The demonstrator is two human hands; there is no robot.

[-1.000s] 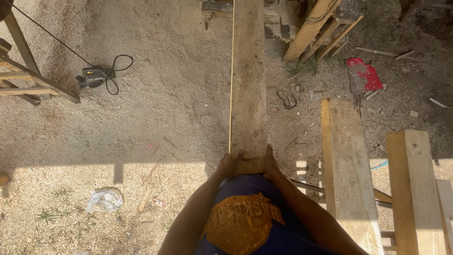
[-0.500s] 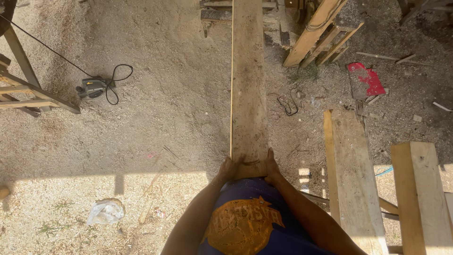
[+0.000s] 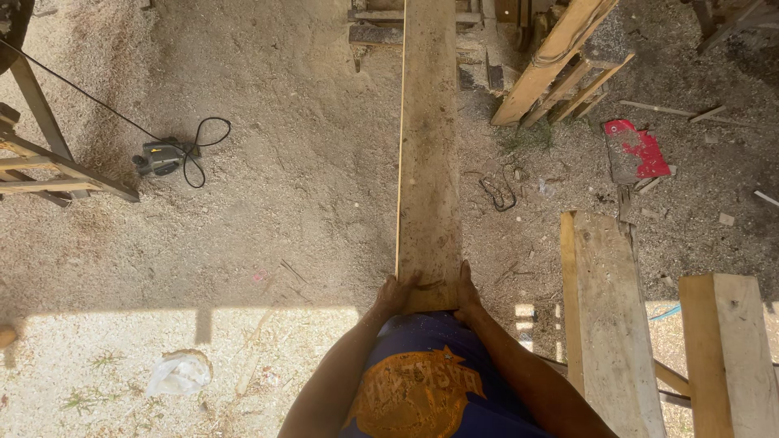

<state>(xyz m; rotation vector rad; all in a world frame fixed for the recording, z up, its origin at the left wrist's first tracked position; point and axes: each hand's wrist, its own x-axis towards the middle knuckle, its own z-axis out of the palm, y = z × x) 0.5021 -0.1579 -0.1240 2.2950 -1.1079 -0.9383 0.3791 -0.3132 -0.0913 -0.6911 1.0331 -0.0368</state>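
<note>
A long, weathered wooden plank [image 3: 428,154] runs straight away from me, its far end up near a wooden frame at the top. My left hand [image 3: 395,294] grips the near end at its left corner. My right hand [image 3: 467,297] clasps the right corner of the same end. The plank's near end rests against my belly, above my blue shirt with an orange print [image 3: 422,389]. Both forearms come up from the bottom of the view.
Sawdust covers the ground. A corded power tool [image 3: 160,157] lies at the left by a wooden trestle [image 3: 49,166]. Two thick boards [image 3: 608,316] lie at the right. A leaning pallet [image 3: 560,65], a red scrap [image 3: 637,150] and a white bag [image 3: 180,373] lie about.
The view has shifted a little: the ground and the boards at the right have slid downward in the frame. Both hands keep the same hold on the plank's end.
</note>
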